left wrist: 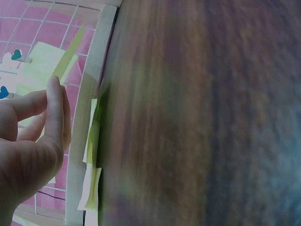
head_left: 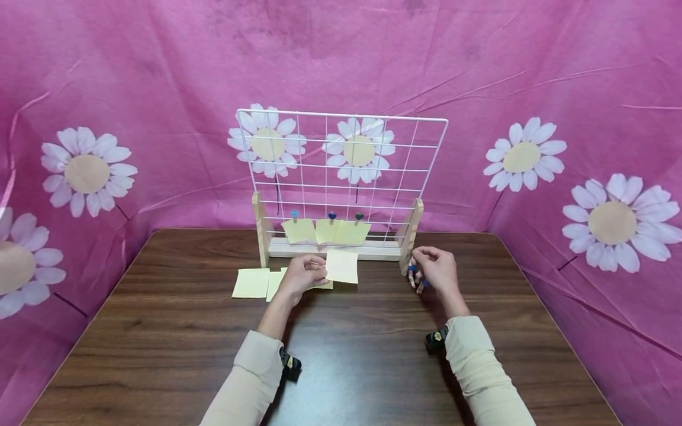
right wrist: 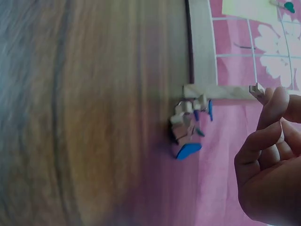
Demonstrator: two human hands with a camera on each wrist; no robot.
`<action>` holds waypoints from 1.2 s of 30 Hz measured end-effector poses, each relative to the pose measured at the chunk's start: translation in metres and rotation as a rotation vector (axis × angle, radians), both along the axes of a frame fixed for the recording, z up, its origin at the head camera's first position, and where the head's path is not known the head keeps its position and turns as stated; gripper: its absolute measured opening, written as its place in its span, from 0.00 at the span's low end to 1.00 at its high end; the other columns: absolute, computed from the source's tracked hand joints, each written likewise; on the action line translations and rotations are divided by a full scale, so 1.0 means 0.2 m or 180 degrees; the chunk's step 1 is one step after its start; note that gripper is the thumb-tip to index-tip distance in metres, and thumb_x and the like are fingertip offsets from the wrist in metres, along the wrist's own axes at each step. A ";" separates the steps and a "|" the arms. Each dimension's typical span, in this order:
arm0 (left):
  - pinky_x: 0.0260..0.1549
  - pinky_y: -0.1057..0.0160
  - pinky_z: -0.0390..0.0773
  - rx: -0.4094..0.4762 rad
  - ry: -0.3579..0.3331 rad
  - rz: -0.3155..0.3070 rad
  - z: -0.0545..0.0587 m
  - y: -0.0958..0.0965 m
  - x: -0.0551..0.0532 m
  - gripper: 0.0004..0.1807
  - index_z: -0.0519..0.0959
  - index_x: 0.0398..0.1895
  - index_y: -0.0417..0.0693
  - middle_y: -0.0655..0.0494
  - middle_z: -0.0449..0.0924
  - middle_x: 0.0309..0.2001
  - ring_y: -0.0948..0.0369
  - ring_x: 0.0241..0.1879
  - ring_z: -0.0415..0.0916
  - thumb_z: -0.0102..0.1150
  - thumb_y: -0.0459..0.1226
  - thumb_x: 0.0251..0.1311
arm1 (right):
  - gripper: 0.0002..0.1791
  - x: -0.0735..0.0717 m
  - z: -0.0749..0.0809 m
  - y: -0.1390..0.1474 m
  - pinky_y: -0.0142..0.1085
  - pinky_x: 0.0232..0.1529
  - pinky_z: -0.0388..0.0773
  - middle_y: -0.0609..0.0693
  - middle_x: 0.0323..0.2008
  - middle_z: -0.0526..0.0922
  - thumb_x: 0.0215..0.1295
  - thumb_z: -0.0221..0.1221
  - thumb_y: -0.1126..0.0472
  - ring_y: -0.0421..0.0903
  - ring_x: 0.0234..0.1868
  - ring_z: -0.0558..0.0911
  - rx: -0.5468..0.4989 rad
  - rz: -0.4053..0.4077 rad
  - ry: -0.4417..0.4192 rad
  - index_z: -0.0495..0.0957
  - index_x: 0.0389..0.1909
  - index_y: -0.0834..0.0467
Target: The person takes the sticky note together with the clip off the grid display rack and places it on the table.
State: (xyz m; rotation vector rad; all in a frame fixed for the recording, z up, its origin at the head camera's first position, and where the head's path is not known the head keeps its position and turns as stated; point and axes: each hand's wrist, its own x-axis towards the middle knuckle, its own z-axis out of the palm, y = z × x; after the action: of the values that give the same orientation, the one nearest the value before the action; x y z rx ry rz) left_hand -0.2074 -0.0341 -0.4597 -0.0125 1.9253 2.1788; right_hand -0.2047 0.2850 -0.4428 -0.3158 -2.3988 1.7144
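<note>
My left hand pinches a pale yellow sticky note by its left edge, in front of the white wire grid. In the left wrist view the held note appears almost edge-on past the fingertips. Beside the grid's right wooden foot, my right hand is raised over a small pile of heart-topped wooden clips. Between its thumb and fingers it pinches one small wooden clip, mostly hidden by the fingers.
Three heart clips, light blue, dark blue and green, fasten yellow notes low on the grid. Loose yellow notes lie left on the brown table, partly behind the left hand. Pink flowered cloth surrounds the table.
</note>
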 end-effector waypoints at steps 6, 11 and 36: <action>0.38 0.63 0.89 -0.0178 0.0008 -0.0023 -0.02 -0.01 0.00 0.12 0.77 0.47 0.24 0.44 0.75 0.37 0.57 0.35 0.76 0.58 0.17 0.59 | 0.16 0.00 -0.04 0.05 0.28 0.15 0.77 0.45 0.24 0.84 0.72 0.60 0.62 0.38 0.15 0.77 0.0043 0.0066 -0.0219 0.81 0.50 0.71; 0.37 0.62 0.89 -0.0319 0.0034 -0.0054 -0.02 -0.02 0.00 0.14 0.77 0.47 0.24 0.41 0.78 0.37 0.57 0.33 0.78 0.57 0.17 0.57 | 0.16 -0.01 -0.07 0.10 0.26 0.12 0.70 0.44 0.24 0.84 0.72 0.59 0.62 0.37 0.16 0.77 0.0119 0.0169 -0.0344 0.80 0.51 0.71; 0.38 0.60 0.90 -0.0840 -0.0050 -0.0038 -0.01 -0.01 0.01 0.15 0.78 0.46 0.25 0.42 0.83 0.33 0.55 0.33 0.82 0.61 0.17 0.53 | 0.16 -0.02 -0.10 0.13 0.31 0.18 0.72 0.47 0.27 0.85 0.76 0.55 0.60 0.38 0.19 0.78 0.0366 0.0501 -0.0755 0.78 0.54 0.69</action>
State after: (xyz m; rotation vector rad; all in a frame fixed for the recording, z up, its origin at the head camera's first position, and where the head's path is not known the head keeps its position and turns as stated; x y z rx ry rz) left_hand -0.2062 -0.0351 -0.4608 -0.0628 2.1825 1.8957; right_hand -0.2083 0.3112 -0.4620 -0.3391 -2.7474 1.6762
